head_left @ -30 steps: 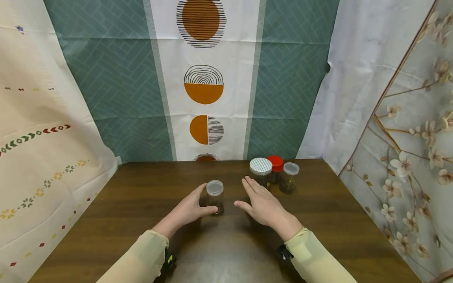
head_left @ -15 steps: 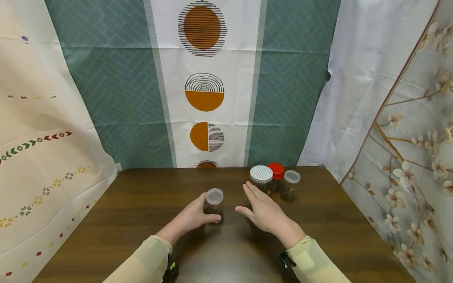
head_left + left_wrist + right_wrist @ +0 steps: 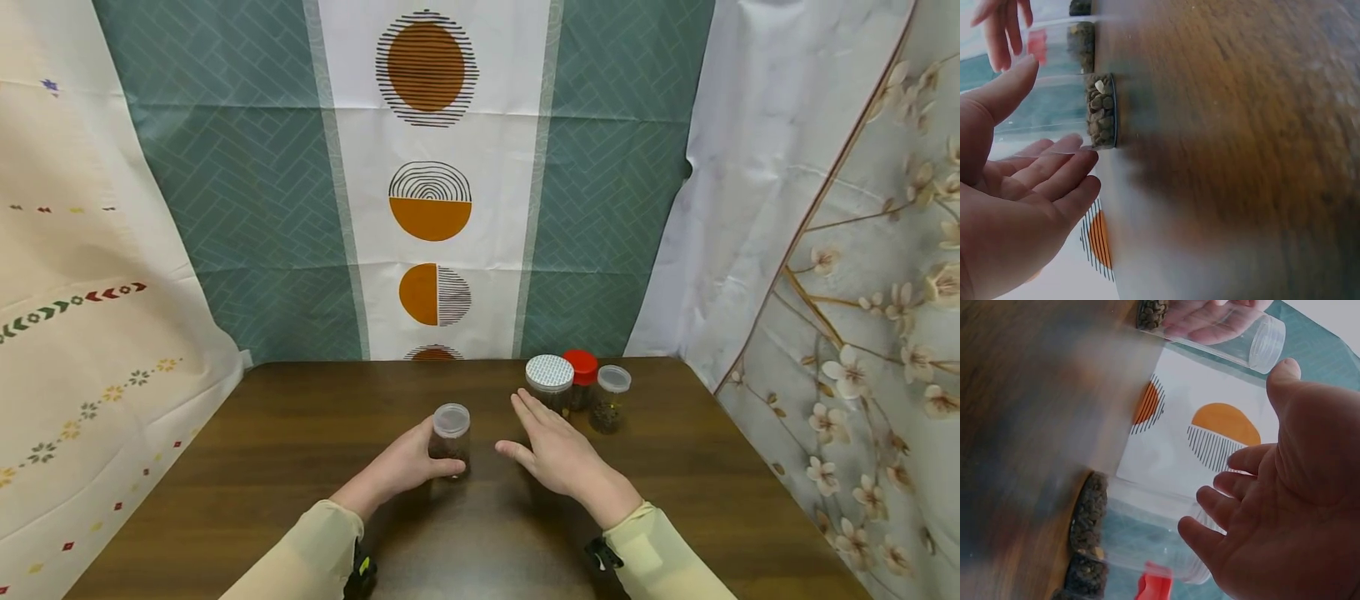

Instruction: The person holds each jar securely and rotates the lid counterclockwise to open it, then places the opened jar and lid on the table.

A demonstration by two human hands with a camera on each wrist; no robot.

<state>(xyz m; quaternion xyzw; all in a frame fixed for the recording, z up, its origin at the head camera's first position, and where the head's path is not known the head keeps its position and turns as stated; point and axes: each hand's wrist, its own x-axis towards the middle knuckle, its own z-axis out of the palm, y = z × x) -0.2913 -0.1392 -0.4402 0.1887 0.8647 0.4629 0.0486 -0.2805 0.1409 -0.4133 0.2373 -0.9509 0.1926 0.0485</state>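
Note:
A clear plastic jar (image 3: pixel 452 422) with a translucent lid stands upright on the table; small brown pebble-like pieces (image 3: pixel 1101 112) fill its bottom. My left hand (image 3: pixel 401 464) holds it from the left, thumb across the near side and fingers round the far side. To the right, my right hand (image 3: pixel 566 458) hovers apart from that jar with straight, spread fingers and holds nothing. Just beyond its fingertips is a wider jar (image 3: pixel 550 375) with a white patterned lid. Its lower part is partly hidden by the hand in the head view.
Behind the wider jar stands a red-lidded jar (image 3: pixel 581 368). A smaller clear-lidded jar (image 3: pixel 609 404) with dark contents is right of it. All rest on the brown wooden table (image 3: pixel 315 417), before a green and white curtain (image 3: pixel 247 208). A floral cloth (image 3: pixel 840 400) borders the right side.
My left hand has moved in closer around the jar, narrowing the gap between palm and jar. My right hand stays nearly still. The head view has tilted up slightly.

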